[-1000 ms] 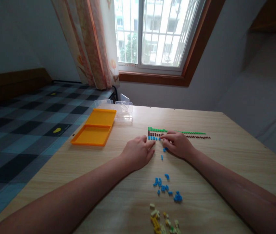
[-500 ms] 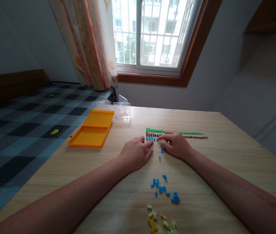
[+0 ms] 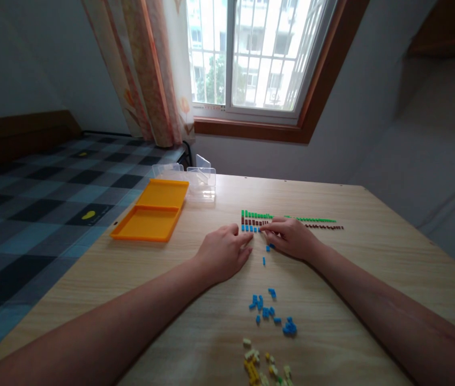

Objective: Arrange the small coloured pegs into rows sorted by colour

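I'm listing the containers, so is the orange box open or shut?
Open: the orange box lies unfolded on the table, the insides of both halves showing.

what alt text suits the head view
Left hand and right hand are at a blue brick row on a table, brown row and green row beyond. Blue bricks and yellow bricks lie nearer; an open orange case sits left.

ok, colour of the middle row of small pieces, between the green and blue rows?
Dark brown middle row; head view.

Over by the table's (image 3: 392,241) left edge an orange case (image 3: 149,222) lies open; clear boxes (image 3: 203,193) sit near the far-left corner, a checked bed (image 3: 42,214) alongside.
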Demonstrator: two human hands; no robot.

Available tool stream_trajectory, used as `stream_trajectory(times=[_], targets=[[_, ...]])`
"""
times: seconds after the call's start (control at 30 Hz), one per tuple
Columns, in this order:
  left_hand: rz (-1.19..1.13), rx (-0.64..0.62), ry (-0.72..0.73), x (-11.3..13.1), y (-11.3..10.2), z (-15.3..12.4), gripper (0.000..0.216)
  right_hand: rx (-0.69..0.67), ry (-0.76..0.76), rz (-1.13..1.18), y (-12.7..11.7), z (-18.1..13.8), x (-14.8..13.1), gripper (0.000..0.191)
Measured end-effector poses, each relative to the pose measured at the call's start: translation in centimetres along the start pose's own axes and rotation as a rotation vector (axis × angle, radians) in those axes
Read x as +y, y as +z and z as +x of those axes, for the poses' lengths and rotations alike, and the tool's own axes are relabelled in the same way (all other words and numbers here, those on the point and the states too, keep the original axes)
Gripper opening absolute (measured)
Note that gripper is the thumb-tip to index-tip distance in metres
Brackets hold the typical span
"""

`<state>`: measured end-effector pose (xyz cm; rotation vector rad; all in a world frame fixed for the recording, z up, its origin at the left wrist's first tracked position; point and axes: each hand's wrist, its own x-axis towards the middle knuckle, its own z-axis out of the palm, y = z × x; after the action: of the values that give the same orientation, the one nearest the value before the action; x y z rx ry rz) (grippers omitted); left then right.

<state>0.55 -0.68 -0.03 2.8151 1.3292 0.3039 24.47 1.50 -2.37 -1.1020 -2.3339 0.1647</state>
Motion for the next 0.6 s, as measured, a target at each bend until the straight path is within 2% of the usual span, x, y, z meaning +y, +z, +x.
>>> stream_trajectory(times=[0.6], targets=[[-0.024, 0.003, -0.034, 0.01, -0.03, -0.08, 0.039, 0.004, 0.001, -0.014, 0.06, 0.10, 0.14, 0.026]])
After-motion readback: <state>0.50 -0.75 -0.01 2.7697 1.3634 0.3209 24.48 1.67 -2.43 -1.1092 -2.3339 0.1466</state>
